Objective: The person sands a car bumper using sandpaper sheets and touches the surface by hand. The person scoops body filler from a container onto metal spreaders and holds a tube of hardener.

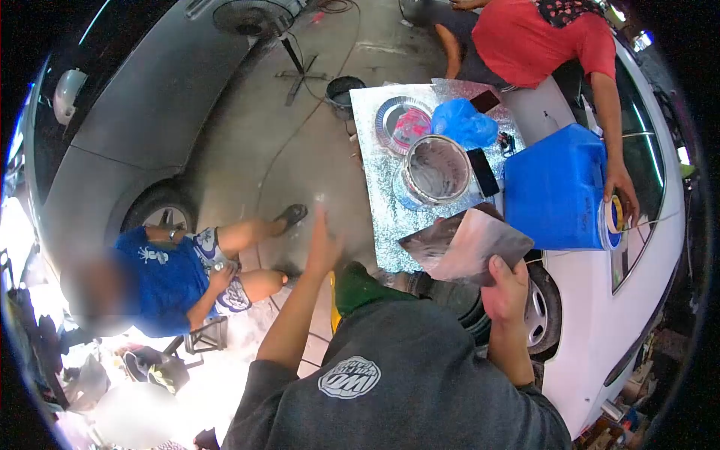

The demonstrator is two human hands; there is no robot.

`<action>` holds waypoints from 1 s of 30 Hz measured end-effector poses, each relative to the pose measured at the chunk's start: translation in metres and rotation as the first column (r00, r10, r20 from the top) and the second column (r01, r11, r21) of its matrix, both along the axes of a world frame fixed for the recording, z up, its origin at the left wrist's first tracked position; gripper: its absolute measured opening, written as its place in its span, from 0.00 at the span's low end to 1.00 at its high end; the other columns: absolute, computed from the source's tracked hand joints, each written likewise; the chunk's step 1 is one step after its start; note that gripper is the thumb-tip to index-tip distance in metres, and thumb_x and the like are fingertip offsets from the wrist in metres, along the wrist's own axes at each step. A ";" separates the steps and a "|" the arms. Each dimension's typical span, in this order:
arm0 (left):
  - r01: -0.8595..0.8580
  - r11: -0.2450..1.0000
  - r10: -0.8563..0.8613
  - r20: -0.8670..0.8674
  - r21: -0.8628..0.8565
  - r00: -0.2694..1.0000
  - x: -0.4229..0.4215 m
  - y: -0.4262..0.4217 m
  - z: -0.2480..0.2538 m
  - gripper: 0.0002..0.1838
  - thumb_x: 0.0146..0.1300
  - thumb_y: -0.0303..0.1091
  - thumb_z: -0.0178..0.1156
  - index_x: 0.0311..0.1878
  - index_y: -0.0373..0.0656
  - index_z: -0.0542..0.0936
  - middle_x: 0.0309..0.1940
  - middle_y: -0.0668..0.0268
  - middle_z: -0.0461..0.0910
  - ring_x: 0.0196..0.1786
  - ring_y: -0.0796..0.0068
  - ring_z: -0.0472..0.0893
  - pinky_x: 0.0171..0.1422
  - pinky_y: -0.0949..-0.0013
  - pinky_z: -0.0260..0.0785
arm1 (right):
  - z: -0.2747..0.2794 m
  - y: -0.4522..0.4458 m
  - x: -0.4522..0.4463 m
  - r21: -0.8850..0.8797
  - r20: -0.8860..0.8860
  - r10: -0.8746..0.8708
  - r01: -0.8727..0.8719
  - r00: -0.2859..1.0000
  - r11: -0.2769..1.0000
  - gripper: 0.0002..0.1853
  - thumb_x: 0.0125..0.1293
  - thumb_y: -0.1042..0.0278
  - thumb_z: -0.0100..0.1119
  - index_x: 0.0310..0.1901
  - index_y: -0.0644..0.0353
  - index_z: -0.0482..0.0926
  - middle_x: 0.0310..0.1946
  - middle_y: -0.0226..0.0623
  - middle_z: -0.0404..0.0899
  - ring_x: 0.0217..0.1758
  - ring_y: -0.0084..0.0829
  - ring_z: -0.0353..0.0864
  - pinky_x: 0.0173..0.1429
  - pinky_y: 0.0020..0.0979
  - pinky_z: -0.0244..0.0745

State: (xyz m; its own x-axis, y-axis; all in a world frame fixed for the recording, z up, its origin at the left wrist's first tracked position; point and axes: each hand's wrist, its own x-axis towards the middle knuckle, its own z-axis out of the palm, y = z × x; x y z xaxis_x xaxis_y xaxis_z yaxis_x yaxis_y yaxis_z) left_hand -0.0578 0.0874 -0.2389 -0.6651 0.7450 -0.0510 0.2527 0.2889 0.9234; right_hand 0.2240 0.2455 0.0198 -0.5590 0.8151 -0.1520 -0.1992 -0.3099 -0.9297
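My right hand (506,290) grips the near right edge of a flat, shiny sheet (472,241), thumb on top. Pinkish-grey paste or a reflection covers part of its face; I cannot tell which. The sheet is tilted over the near edge of a foil-covered table (390,240). My left hand (324,244) is raised left of the table, a finger stretched out and slightly blurred, with nothing visible in it. Just beyond the sheet stands an open tub (437,171) smeared inside with greyish paste.
On the table lie a blue plastic bag (463,124), a round tray (386,120) with something pink, and a dark phone (482,172). A blue jerrycan (555,187) stands right, another person's hand (621,191) at its cap. A seated person (169,281) is left, between cars.
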 end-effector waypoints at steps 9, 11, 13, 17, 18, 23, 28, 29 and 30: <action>0.160 0.975 -0.157 0.030 -0.152 0.987 -0.010 -0.011 -0.017 0.44 0.71 0.40 0.58 0.80 0.40 0.44 0.76 0.46 0.56 0.74 0.47 0.64 0.75 0.54 0.60 | 0.005 0.003 -0.009 0.057 0.010 -0.046 0.046 0.999 0.997 0.23 0.71 0.70 0.57 0.63 0.71 0.70 0.58 0.42 0.77 0.62 0.36 0.77 0.68 0.40 0.68; 0.170 0.958 -0.193 -0.081 -0.231 0.978 0.005 -0.049 -0.098 0.40 0.74 0.47 0.52 0.79 0.39 0.47 0.77 0.44 0.54 0.75 0.45 0.61 0.77 0.54 0.56 | 0.009 0.004 -0.009 0.048 0.006 -0.102 0.101 0.995 0.994 0.23 0.71 0.69 0.57 0.63 0.71 0.70 0.58 0.41 0.77 0.61 0.35 0.77 0.67 0.39 0.68; 0.225 0.943 -0.157 0.272 -0.243 0.949 0.031 -0.088 -0.125 0.40 0.74 0.56 0.45 0.79 0.41 0.49 0.78 0.46 0.52 0.78 0.49 0.56 0.80 0.56 0.50 | 0.011 0.008 -0.007 0.033 -0.013 -0.170 0.170 0.985 0.985 0.22 0.71 0.69 0.57 0.63 0.71 0.70 0.58 0.41 0.77 0.60 0.34 0.77 0.67 0.38 0.69; 0.308 0.910 0.263 0.961 -0.277 0.088 0.072 -0.125 -0.126 0.45 0.70 0.69 0.45 0.79 0.47 0.55 0.79 0.60 0.53 0.80 0.61 0.52 0.80 0.61 0.48 | 0.018 0.015 0.001 0.046 0.008 -0.254 0.253 0.967 0.966 0.21 0.72 0.69 0.56 0.62 0.70 0.72 0.57 0.40 0.78 0.59 0.31 0.78 0.65 0.35 0.69; 0.379 0.872 0.260 0.949 -0.310 0.179 0.070 -0.120 -0.109 0.45 0.70 0.70 0.45 0.79 0.46 0.57 0.78 0.60 0.56 0.78 0.61 0.55 0.79 0.60 0.51 | 0.016 0.018 0.004 0.057 0.031 -0.264 0.262 0.964 0.963 0.20 0.72 0.69 0.56 0.61 0.70 0.72 0.56 0.39 0.79 0.58 0.30 0.78 0.64 0.34 0.69; 0.635 0.633 0.041 0.838 -0.443 0.544 0.035 -0.065 0.026 0.44 0.69 0.69 0.47 0.77 0.44 0.61 0.74 0.60 0.64 0.73 0.63 0.66 0.75 0.58 0.58 | 0.004 0.027 0.016 0.214 0.271 -0.242 0.187 0.932 0.959 0.18 0.71 0.69 0.56 0.59 0.70 0.75 0.51 0.36 0.81 0.53 0.26 0.78 0.61 0.30 0.70; 0.696 0.716 -0.564 0.632 0.055 0.532 0.011 0.019 0.135 0.40 0.69 0.58 0.59 0.74 0.40 0.65 0.67 0.58 0.71 0.67 0.68 0.71 0.71 0.58 0.63 | 0.009 0.023 0.026 0.181 0.364 0.055 -0.128 0.930 0.975 0.17 0.71 0.67 0.59 0.56 0.69 0.78 0.48 0.33 0.83 0.52 0.24 0.78 0.59 0.30 0.72; 0.700 0.702 -0.611 0.616 0.131 0.497 0.013 0.034 0.155 0.39 0.69 0.56 0.60 0.74 0.39 0.65 0.66 0.58 0.72 0.67 0.69 0.71 0.71 0.60 0.64 | 0.004 0.019 0.026 0.151 0.304 0.108 -0.160 0.947 0.975 0.17 0.71 0.68 0.59 0.56 0.69 0.78 0.48 0.32 0.82 0.52 0.24 0.78 0.59 0.31 0.72; 0.703 0.681 -0.655 0.599 0.205 0.460 0.016 0.047 0.172 0.38 0.69 0.54 0.61 0.73 0.38 0.65 0.65 0.58 0.73 0.67 0.70 0.70 0.70 0.61 0.64 | -0.004 0.016 0.026 0.123 0.241 0.160 -0.193 0.957 0.973 0.17 0.71 0.68 0.59 0.56 0.69 0.78 0.48 0.32 0.82 0.52 0.24 0.78 0.59 0.31 0.72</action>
